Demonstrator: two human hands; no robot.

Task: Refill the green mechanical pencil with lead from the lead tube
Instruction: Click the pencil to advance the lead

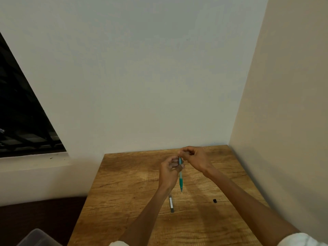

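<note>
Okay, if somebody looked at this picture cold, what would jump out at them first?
Two hands meet above the far middle of the wooden table: the left hand grips an upright green mechanical pencil, tip down, while the right hand pinches at its top. Nearer, a slim lead tube lies flat, with a small black piece to its right.

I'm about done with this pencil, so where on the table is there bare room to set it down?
Bare wood lies left of the left hand, toward the table's left edge, and near the front. Tighter: between lead tube and small black piece, under the green pencil.
</note>
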